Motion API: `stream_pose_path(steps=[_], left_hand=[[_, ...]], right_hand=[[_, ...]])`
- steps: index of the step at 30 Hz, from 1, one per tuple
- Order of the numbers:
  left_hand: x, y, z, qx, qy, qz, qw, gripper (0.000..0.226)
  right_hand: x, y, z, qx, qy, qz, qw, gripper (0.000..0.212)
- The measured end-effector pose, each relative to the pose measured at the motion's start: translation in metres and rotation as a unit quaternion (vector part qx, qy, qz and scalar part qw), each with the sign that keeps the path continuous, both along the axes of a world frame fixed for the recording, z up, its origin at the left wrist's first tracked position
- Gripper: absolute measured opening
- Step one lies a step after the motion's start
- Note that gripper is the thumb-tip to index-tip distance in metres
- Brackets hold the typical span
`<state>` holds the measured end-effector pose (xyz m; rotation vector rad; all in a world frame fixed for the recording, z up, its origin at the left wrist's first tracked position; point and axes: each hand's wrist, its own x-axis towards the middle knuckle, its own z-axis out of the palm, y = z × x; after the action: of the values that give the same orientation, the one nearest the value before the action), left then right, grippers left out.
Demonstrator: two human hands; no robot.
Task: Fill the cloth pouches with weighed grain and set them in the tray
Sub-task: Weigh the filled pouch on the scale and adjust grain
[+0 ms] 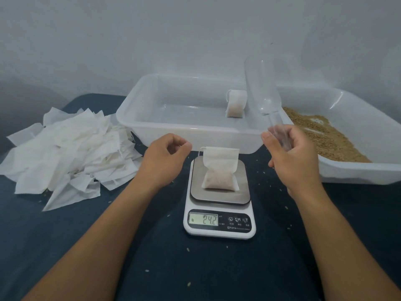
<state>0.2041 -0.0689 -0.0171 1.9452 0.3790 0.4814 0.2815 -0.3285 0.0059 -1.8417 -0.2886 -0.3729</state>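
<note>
A white cloth pouch partly filled with grain stands upright on the white kitchen scale, whose display reads 24.2. My left hand hovers just left of the pouch's top, fingers curled and pinched at its drawstring. My right hand grips the handle of a clear plastic scoop, which points up and looks empty. One filled pouch leans in the far right corner of the clear tray behind the scale. Brown grain lies in a second tray on the right.
A loose heap of empty white pouches covers the left of the dark blue tabletop. Stray grains are scattered around the scale. A pale wall stands close behind both trays.
</note>
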Motion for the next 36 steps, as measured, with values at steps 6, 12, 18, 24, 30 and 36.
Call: stream_pose_path(steps=[6, 12, 18, 24, 30, 36], left_hand=[[-0.032, -0.02, 0.019, 0.111, 0.005, -0.069, 0.991, 0.031], [-0.091, -0.055, -0.003, 0.362, -0.019, -0.144, 0.921, 0.035], [-0.106, -0.034, -0.021, 0.372, 0.025, -0.103, 0.922, 0.027], [-0.1, 0.005, -0.024, 0.32, 0.108, 0.025, 0.941, 0.025], [-0.094, -0.014, -0.019, 0.276, 0.075, -0.053, 0.957, 0.03], [-0.088, -0.028, -0.019, 0.246, 0.102, -0.093, 0.96, 0.033]], right_hand=[[0.001, 0.0, -0.001, 0.014, 0.006, -0.01, 1.0, 0.026], [0.001, 0.0, 0.001, 0.025, 0.002, -0.012, 1.0, 0.023], [0.0, -0.003, 0.005, 0.029, -0.003, -0.016, 0.999, 0.027], [0.002, -0.007, 0.009, 0.035, -0.002, -0.017, 0.999, 0.028], [0.004, -0.012, 0.013, 0.038, -0.002, -0.031, 0.999, 0.026], [0.001, -0.013, 0.014, 0.021, -0.006, -0.038, 0.999, 0.023]])
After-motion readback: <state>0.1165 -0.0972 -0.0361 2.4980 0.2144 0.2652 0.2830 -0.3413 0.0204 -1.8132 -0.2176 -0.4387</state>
